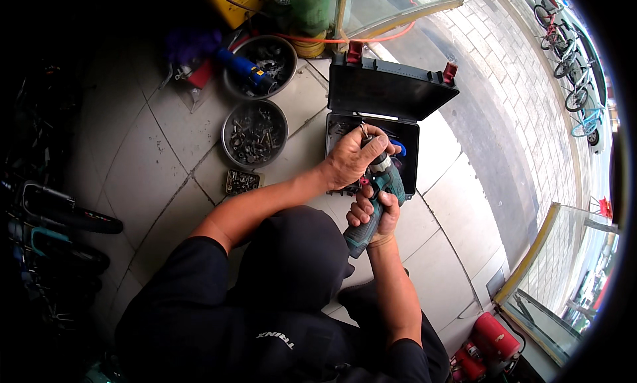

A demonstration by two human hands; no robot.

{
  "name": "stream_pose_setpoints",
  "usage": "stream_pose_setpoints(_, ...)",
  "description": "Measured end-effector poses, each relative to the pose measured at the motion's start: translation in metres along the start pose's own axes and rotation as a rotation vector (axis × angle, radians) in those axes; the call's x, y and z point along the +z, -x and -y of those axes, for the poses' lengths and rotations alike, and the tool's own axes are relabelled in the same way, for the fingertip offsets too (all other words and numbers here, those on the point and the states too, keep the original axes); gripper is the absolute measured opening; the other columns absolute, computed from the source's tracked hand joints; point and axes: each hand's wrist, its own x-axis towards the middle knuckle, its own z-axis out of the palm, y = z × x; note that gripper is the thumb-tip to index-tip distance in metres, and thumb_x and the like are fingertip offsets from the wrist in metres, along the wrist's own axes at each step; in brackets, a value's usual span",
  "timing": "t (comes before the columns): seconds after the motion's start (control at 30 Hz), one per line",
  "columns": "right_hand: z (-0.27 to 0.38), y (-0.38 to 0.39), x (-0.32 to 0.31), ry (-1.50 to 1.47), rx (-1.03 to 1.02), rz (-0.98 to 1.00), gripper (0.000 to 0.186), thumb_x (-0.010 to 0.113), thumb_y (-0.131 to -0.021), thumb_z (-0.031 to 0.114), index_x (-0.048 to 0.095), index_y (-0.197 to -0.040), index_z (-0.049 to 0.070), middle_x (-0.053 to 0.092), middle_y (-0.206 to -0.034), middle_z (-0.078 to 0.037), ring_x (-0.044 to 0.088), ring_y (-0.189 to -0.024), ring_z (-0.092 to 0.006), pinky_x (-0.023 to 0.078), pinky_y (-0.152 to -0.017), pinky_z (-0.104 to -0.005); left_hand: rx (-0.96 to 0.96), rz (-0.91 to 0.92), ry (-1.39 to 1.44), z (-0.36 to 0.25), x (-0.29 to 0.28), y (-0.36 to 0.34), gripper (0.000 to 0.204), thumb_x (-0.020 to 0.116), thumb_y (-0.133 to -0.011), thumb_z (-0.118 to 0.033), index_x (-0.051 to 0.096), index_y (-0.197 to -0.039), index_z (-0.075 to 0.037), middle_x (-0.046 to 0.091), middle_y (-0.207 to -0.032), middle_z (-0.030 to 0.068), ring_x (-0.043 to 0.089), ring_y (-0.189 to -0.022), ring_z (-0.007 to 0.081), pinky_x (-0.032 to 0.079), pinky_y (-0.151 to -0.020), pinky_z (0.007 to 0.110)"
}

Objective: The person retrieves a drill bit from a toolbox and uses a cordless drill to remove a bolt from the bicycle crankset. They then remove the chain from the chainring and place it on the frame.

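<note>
My right hand (375,213) is wrapped around the handle of a teal and black power drill (373,204), which points up and away from me. Over the drill's front end my left hand (353,159) pinches a thin metal bit at the chuck. Both hands hover above the front edge of an open black tool case (385,91) with red latches, lying on the tiled floor.
Two round metal bowls (255,132) of screws and small parts sit left of the case, with a small tin (241,181) of fasteners nearby. Bicycle wheels (60,214) lie at far left. Red canisters (488,346) stand at lower right beside a glass panel.
</note>
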Motion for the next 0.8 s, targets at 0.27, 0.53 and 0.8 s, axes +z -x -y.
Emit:
stream_pose_setpoints(0.27, -0.001, 0.002, 0.003, 0.106, -0.034, -0.105, 0.031, 0.060, -0.091, 0.035, 0.061, -0.109, 0.009, 0.053, -0.070, -0.001, 0.054, -0.058, -0.0182, 0.052, -0.064, -0.0403, -0.109, -0.035, 0.021, 0.007, -0.002, 0.001, 0.026, 0.061, -0.108, -0.028, 0.055, -0.118, -0.005, 0.071, -0.113, 0.0142, 0.069, -0.112, 0.0209, 0.056, -0.100, 0.034)
stream_pose_setpoints(0.53, 0.011, -0.006, 0.010, 0.308, -0.077, -0.168, 0.036, 0.063, -0.094, 0.026, 0.059, -0.122, 0.004, 0.061, -0.079, -0.009, 0.063, -0.072, -0.0281, 0.056, -0.077, -0.0473, -0.271, -0.183, 0.405, -0.007, 0.003, -0.021, 0.020, 0.076, -0.097, -0.018, 0.063, -0.109, -0.008, 0.069, -0.092, 0.0052, 0.071, -0.096, 0.0200, 0.061, -0.087, 0.038)
stream_pose_setpoints(0.8, 0.032, -0.022, 0.048, 1.132, -0.319, -0.228, 0.027, 0.067, -0.097, 0.026, 0.062, -0.111, 0.003, 0.066, -0.084, -0.008, 0.066, -0.076, -0.0222, 0.055, -0.075, -0.0359, -0.170, -0.285, 0.625, -0.038, 0.026, -0.049, 0.022, 0.069, -0.095, -0.013, 0.064, -0.116, -0.009, 0.059, -0.073, 0.0000, 0.065, -0.069, 0.0179, 0.061, -0.077, 0.042)
